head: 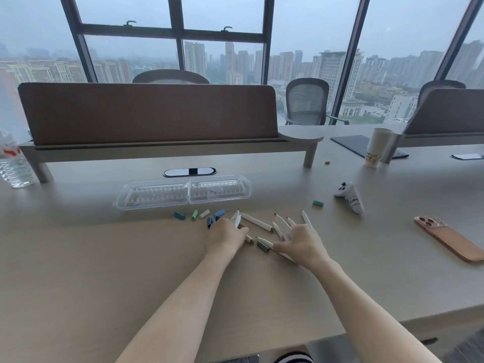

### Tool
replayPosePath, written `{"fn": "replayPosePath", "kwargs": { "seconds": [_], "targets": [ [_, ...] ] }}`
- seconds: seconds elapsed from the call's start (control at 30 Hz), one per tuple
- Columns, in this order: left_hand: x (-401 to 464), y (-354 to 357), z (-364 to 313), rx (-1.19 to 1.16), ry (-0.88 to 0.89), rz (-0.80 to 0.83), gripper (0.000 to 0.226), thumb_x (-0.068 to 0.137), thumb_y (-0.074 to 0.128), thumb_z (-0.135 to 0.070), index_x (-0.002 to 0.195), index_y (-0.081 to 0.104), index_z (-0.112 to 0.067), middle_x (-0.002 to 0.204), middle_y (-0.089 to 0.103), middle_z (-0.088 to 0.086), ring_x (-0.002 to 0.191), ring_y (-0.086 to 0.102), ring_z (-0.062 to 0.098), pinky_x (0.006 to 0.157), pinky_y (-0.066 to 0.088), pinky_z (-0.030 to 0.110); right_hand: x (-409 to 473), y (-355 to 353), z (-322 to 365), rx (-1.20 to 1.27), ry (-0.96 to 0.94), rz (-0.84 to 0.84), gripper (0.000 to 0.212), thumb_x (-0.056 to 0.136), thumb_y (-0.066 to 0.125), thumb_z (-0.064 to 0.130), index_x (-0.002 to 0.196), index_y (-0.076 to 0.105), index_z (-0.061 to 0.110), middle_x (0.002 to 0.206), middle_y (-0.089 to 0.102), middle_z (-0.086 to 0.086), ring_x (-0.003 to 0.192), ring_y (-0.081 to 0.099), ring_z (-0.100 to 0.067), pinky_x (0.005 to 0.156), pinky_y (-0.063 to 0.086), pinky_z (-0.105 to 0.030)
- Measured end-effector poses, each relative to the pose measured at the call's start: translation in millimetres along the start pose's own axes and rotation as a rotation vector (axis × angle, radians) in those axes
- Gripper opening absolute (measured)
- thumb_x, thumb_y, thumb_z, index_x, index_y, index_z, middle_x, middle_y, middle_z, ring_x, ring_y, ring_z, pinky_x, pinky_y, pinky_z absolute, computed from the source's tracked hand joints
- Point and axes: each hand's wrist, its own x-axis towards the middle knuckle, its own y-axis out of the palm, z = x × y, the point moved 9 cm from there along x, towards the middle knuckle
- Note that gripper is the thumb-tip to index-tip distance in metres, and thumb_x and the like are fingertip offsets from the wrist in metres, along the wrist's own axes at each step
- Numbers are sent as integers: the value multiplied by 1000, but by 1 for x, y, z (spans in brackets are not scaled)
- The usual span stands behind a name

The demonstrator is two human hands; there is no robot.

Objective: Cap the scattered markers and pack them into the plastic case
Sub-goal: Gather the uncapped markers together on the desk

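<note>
A: Head view: the left hand (226, 235) is curling over, seemingly gripping, a marker (237, 218); the right hand (301, 243) is resting spread on the markers (281, 226).

B: Loose caps (199, 214) are lying before the plastic case (183, 192) on the tabletop (104, 258); a sweep could be rolling them away.

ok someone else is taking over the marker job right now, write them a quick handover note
Left hand: down on the desk among the markers, fingers curled around a white marker.
Right hand: fingers spread, resting on the pile of uncapped markers.
Plastic case: lies behind the pile, looks closed and empty of markers.
Loose caps: clustered in front of the case; one green cap lies apart to the right, and a small red cap farther back.
Done: nothing packed; no capped marker is plain to see.
Left: cap every marker, open the case, load them in.
</note>
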Motion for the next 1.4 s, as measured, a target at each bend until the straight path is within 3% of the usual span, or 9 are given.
{"fn": "replayPosePath", "kwargs": {
  "seconds": [0.07, 0.23, 0.37, 0.47, 0.73, 0.87, 1.03, 1.23, 1.4],
  "targets": [
    [1, -1, 2, 22, -4, 24, 36, 90, 60, -34, 112, 66, -6, 89, 64, 5, 79, 55, 24, 64, 41, 27, 0, 2, 1, -74, 11, 29, 38, 61, 79, 41, 67, 61, 8, 101, 69, 3, 92, 66, -23, 62, 51, -29],
    [-2, -1, 7, 74, 1, 56, 34, 84, 65, -41, 99, 67, -11, 73, 58, 0, 76, 58, 24, 63, 43, 27, 3, 4, 6, -179, 73, 35, 37, 66, 76, 39, 60, 49, 15, 65, 53, 1, 69, 55, -21, 47, 31, -24],
    [-6, -6, 5, 81, 12, 30, 36, 87, 56, -41, 102, 71, -11, 86, 67, 4, 81, 61, 26, 66, 44, 27, 4, 4, 2, -86, 90, -18, 48, 76, 66, 52, 53, 50, 13, 73, 69, -1, 82, 65, -20, 55, 39, -25],
    [-7, -6, 6, 19, 6, 54, 36, 88, 50, -41, 93, 70, -11, 76, 65, 2, 73, 57, 22, 60, 40, 28, 0, -2, -6, 61, 132, -54, 50, 80, 64, 45, 49, 47, 10, 64, 67, -6, 62, 60, -19, 49, 35, -26],
    [-6, 4, -20, -639, -78, 150, 23, 89, 51, -16, 71, 57, -5, 60, 59, 9, 46, 56, 19, 46, 47, 26, 2, -13, -16, 224, 166, -44, 51, 91, 52, 38, 47, 42, 12, 50, 48, -3, 56, 48, -23, 52, 34, -30],
    [1, 10, -39, -535, -54, 120, 24, 90, 51, -18, 72, 59, -3, 55, 56, 8, 52, 54, 25, 53, 43, 30, 6, -16, -20, 239, 167, -40, 43, 88, 53, 30, 50, 52, 10, 42, 52, 4, 52, 51, -19, 53, 37, -27],
    [11, 17, -54, -157, -15, 82, 54, 83, 70, -61, 67, 56, -11, 62, 61, 1, 65, 62, 20, 50, 42, 27, 11, -17, -29, 162, 170, -60, 36, 81, 62, 18, 52, 41, 11, 50, 40, -2, 49, 39, -19, 47, 29, -28],
    [18, 8, -68, 72, 45, 41, 20, 90, 66, -23, 97, 64, -5, 90, 65, 8, 88, 66, 25, 63, 45, 30, 17, -6, -38, 58, 238, 31, 40, 60, 73, 52, 59, 63, 13, 58, 63, 1, 61, 63, -15, 50, 46, -27],
    [17, 7, -65, 187, 101, 25, 20, 87, 62, -14, 104, 67, -5, 101, 71, 10, 94, 67, 27, 62, 45, 30, 21, -3, -30, 24, 252, 15, 33, 65, 68, 46, 58, 62, 15, 66, 69, 5, 73, 66, -15, 54, 47, -24]
  ]
}}
